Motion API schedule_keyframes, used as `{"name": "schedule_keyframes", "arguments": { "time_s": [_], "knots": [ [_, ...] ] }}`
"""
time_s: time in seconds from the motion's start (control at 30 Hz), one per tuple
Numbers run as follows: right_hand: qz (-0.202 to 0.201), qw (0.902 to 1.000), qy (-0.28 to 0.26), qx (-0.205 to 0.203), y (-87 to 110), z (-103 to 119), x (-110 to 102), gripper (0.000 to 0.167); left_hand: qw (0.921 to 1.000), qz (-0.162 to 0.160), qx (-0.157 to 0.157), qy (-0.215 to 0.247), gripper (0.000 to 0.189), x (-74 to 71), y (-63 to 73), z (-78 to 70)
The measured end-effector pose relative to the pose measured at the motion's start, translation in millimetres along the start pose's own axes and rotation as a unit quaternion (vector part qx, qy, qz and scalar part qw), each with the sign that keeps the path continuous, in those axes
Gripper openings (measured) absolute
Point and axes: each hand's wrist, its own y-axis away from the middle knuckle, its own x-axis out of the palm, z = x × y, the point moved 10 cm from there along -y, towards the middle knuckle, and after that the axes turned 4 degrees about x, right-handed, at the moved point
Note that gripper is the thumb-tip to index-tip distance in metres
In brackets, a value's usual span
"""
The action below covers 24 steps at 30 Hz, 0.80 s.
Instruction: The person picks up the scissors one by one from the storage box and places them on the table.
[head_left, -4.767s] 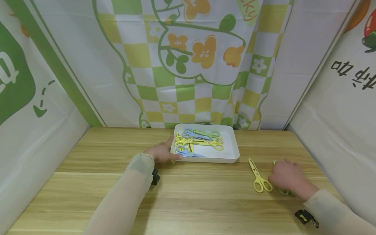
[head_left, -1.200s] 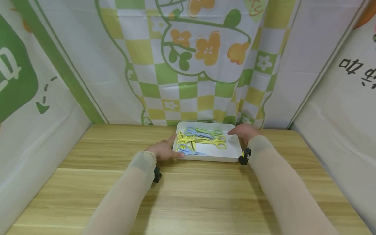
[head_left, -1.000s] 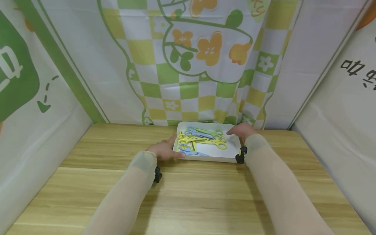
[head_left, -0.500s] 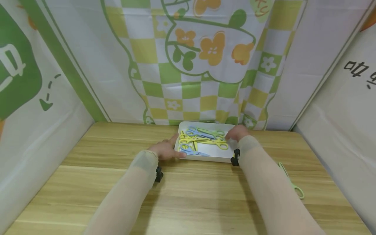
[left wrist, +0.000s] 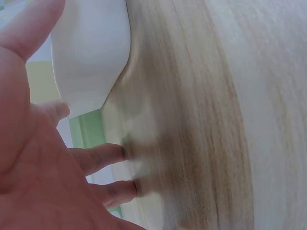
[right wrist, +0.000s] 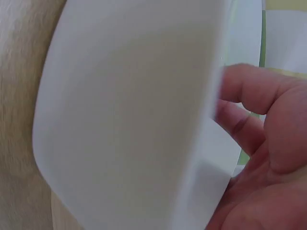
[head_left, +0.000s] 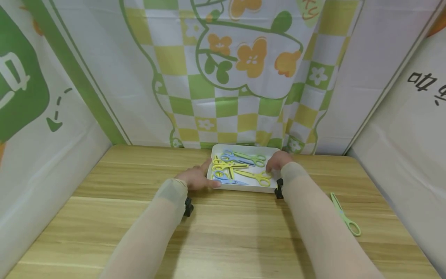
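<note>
A white tray [head_left: 249, 188] stands at the table's back, with blue scissors [head_left: 240, 158], green scissors [head_left: 258, 159] and yellow scissors [head_left: 258, 177] among several pairs inside. My left hand [head_left: 196, 178] rests against its left end, thumb along the front and fingers spread; the left wrist view shows the palm and straight fingers. Over the right rim reaches my right hand [head_left: 278, 161], fingertips at the handles of the lower yellow scissors. In the right wrist view the tray wall hides those fingertips, so whether they pinch the handle is unclear.
Another pair of green scissors [head_left: 345, 215] lies on the wooden table [head_left: 226, 240] to the right, beside my forearm. Behind the tray hangs a checked curtain [head_left: 230, 108]. White printed sheets flank the table on both sides.
My right hand has come from the table to the tray's right end, then a little farther inside. One yellow pair has slid toward the tray's front. The left hand stays put.
</note>
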Motion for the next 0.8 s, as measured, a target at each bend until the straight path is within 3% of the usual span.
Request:
{"name": "schedule_keyframes", "arguments": {
  "time_s": [0.17, 0.43, 0.8],
  "knots": [
    [0.018, 0.9995, 0.023, -0.007, -3.0, 0, 3, 0.038, 1.0, -0.001, -0.002, 0.002, 0.119, -1.2, 4.9, -3.0],
    [0.031, 0.9983, 0.048, 0.003, -4.7, -2, 9, 0.053, 0.9999, -0.001, 0.004, 0.014, 0.113, -6.9, 23.9, -19.1],
    [0.034, 0.9954, 0.09, 0.0, -5.9, -3, 10, 0.048, 0.9999, -0.004, 0.003, 0.015, 0.11, -6.7, 23.1, -18.7]
  ]
}}
